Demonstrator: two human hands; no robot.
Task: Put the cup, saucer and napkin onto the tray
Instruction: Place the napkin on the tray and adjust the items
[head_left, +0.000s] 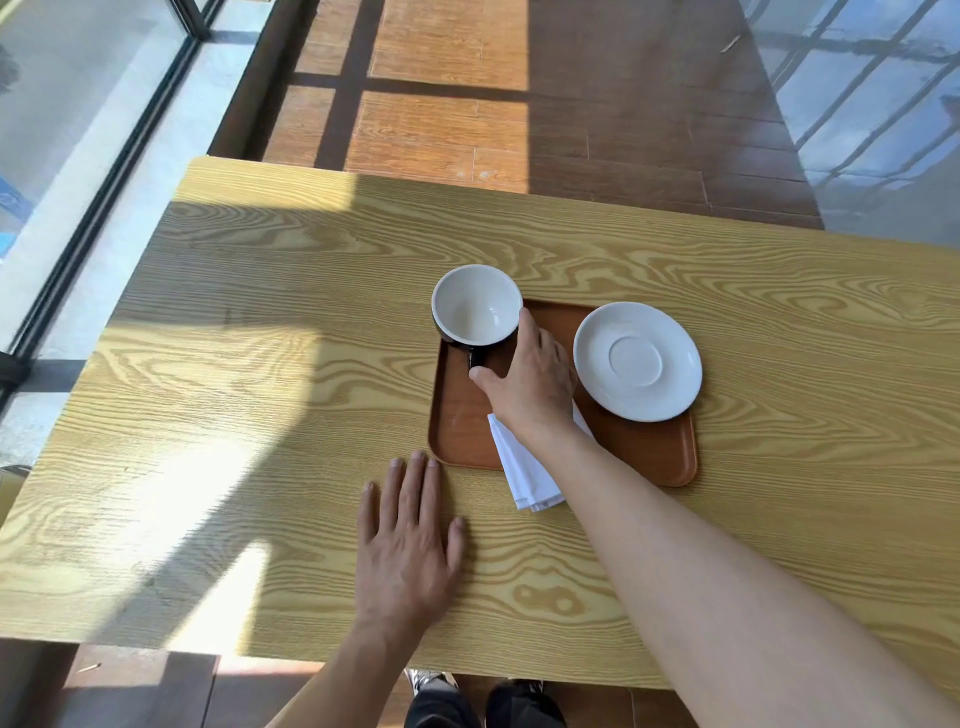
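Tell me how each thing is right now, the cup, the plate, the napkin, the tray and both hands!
Cup: upright, empty, at the tray's far left corner.
Saucer: empty, on the tray.
Napkin: folded, overhanging the tray's near edge.
Tray: flat on the table.
Right hand: gripping the cup's handle.
Left hand: flat, open, holding nothing.

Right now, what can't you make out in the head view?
- Cup base and handle: hidden by its bowl and the right hand; grip and contact with the tray unclear.
- Napkin far part: under the right wrist.
- Saucer overhangs the tray's far edge.
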